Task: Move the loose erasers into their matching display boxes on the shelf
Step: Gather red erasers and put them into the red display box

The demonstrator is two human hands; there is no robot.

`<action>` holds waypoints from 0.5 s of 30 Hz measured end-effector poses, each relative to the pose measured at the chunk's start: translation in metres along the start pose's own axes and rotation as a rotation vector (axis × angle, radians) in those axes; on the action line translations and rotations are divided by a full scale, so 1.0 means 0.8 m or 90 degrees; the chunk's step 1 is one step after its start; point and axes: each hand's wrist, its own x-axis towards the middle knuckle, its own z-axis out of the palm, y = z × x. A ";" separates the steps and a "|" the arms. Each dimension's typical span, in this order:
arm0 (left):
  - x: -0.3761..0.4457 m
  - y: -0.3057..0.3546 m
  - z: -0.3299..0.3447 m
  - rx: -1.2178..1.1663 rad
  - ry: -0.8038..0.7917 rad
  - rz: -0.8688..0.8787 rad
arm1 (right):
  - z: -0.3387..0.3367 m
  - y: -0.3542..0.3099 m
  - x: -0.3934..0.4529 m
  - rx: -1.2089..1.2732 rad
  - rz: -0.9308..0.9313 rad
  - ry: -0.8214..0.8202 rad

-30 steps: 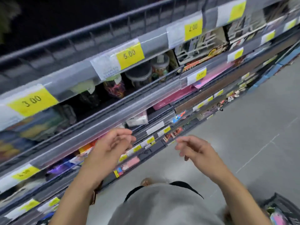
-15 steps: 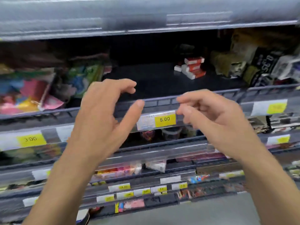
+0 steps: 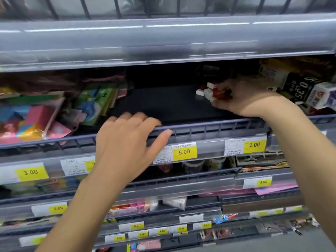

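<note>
On the dark shelf floor (image 3: 154, 104) past my fingertips, a small stack of red-and-white erasers (image 3: 216, 90) is sitting toward the back, and my right hand (image 3: 241, 97) is reaching in over the front rail (image 3: 209, 127) to it. My fingers are curling around the stack from the right side, gripping the red sleeves while the white ends are sticking out to the left of my knuckles. One more loose eraser (image 3: 200, 92) is lying just beside the stack, on the side away from my palm, and I am not touching it.

My left hand (image 3: 127, 142) is resting on the same rail, nearer to me and well apart from the erasers. Its fingers are lying relaxed and slightly spread over the top bar, with the thumb stretching along the rail toward my right arm, and it is holding nothing.

Just below my left thumb, a yellow 5.00 price tag (image 3: 184, 151) is showing, and under my right forearm a 2.00 tag (image 3: 254, 144) is showing too. Beyond my left hand's outer side, colourful paper packets (image 3: 36, 122) are leaning in a pile. Past my right wrist, black and white boxes (image 3: 309, 91) are crowding the shelf; whether they are the erasers' display boxes, I cannot tell.
</note>
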 end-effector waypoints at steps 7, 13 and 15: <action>0.001 -0.002 0.003 -0.020 0.019 -0.001 | 0.003 -0.001 0.007 0.041 0.003 0.017; 0.007 0.004 -0.011 -0.110 0.001 -0.047 | -0.003 -0.023 -0.025 0.173 -0.069 0.058; 0.011 0.007 -0.017 -0.176 -0.006 -0.075 | -0.004 -0.038 -0.045 0.293 -0.111 0.062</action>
